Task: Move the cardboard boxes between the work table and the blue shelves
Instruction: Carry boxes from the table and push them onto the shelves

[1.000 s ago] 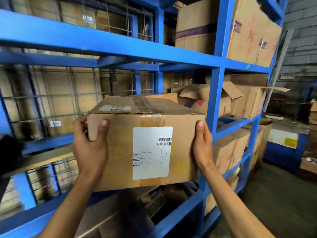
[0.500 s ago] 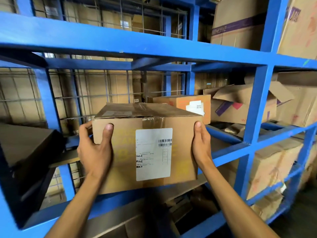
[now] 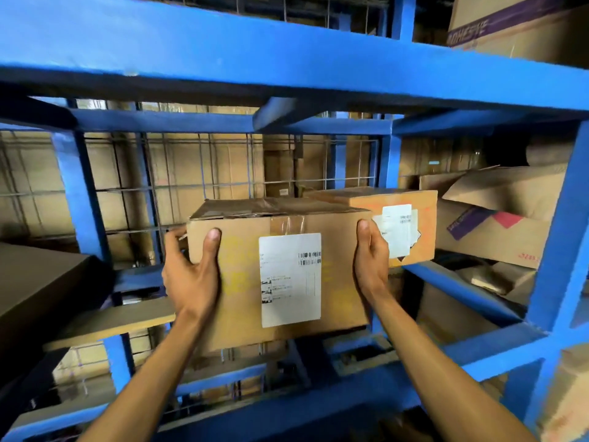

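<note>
cardboard box (image 3: pixel 280 275), taped, white label on front: head view, held up inside the blue shelves (image 3: pixel 255 62) bay, not yet set down. left hand (image 3: pixel 191 275) and right hand (image 3: pixel 371 263) clasp its two ends. orange box (image 3: pixel 411 224) shelved just behind at right. placement apparently pending.

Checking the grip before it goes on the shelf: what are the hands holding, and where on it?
Both hands hold the taped cardboard box by its two side edges: left hand round the left corner, thumb on the front; right hand against the right edge.
</note>
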`<control>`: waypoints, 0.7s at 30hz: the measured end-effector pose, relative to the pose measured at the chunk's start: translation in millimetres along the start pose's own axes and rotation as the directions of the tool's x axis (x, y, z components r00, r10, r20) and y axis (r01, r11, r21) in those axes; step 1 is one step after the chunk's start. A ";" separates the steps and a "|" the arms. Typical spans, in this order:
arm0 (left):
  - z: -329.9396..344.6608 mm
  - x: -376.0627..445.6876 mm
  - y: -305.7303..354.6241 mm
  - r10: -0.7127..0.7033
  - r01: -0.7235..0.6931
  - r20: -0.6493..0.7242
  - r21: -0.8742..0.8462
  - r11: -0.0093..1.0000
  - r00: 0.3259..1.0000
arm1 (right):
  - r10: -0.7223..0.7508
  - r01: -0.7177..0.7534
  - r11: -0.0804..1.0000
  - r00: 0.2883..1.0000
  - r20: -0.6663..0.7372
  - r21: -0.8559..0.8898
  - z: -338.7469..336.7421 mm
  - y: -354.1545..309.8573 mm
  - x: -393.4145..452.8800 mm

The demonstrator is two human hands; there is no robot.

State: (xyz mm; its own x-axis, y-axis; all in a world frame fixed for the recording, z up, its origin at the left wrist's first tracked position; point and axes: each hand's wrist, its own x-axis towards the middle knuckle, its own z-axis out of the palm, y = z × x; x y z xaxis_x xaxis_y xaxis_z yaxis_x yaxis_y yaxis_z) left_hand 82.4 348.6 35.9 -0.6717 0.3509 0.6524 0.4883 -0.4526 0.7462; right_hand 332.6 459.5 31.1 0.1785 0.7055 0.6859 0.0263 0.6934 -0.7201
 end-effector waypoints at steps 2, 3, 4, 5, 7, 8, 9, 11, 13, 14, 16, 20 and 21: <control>22.0 5.7 -9.0 -0.007 0.007 0.004 0.013 1.000 1.000 | -0.009 0.009 1.000 1.000 0.008 -0.004 4.2 24.1 20.8; 30.8 7.9 -14.4 -0.015 0.014 0.003 0.021 1.000 1.000 | -0.008 0.008 1.000 1.000 0.000 -0.012 6.7 33.7 27.8; 40.5 10.1 -20.2 -0.020 0.020 -0.006 0.034 0.999 1.000 | -0.006 0.006 1.000 1.000 -0.009 -0.013 9.0 42.3 35.0; 48.7 12.2 -25.8 -0.024 0.025 -0.019 0.046 0.999 1.000 | -0.019 0.018 0.999 1.000 -0.016 -0.027 10.9 51.1 41.0; 65.3 17.1 -35.9 -0.024 0.026 -0.042 0.056 0.998 0.999 | -0.020 0.020 0.997 1.000 -0.009 -0.069 15.6 70.5 55.9; 71.5 18.9 -40.4 -0.027 0.030 -0.046 0.055 0.998 0.999 | -0.015 0.014 0.996 1.000 -0.011 -0.090 19.0 77.6 61.0; 79.4 21.1 -45.0 -0.029 0.032 -0.049 0.056 0.998 0.998 | -0.030 0.028 0.992 0.999 -0.021 -0.120 22.3 84.3 67.6; 93.7 25.7 -53.8 -0.032 0.035 -0.048 0.060 0.998 0.998 | -0.097 0.088 0.979 0.994 -0.041 -0.183 26.8 98.7 79.1; 104.2 30.2 -63.5 -0.030 0.032 -0.031 0.062 0.998 0.999 | -0.162 0.147 0.948 0.986 -0.030 -0.282 30.6 114.8 87.5; 108.5 32.6 -68.6 -0.027 0.029 -0.021 0.063 0.998 0.999 | -0.175 0.160 0.928 0.984 -0.016 -0.337 32.3 121.8 90.8; 114.3 36.4 -79.3 -0.025 0.026 -0.014 0.065 0.998 1.000 | -0.183 0.168 0.889 0.983 0.007 -0.427 34.6 131.4 93.0; 122.5 43.7 -92.6 -0.020 0.020 0.005 0.080 0.997 1.000 | -0.210 0.207 0.818 0.976 0.057 -0.537 37.3 138.1 97.6; 123.5 46.4 -95.8 -0.009 0.007 0.022 0.089 0.996 1.000 | -0.212 0.216 0.790 0.974 0.076 -0.574 37.7 140.0 99.3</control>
State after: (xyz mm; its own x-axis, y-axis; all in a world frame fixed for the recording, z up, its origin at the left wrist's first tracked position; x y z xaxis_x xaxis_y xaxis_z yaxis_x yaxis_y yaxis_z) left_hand 73.3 509.5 11.0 -0.6638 0.3730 0.6482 0.5312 -0.3750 0.7598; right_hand 317.0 632.2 2.4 0.0933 0.5520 0.8286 0.6236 0.6164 -0.4808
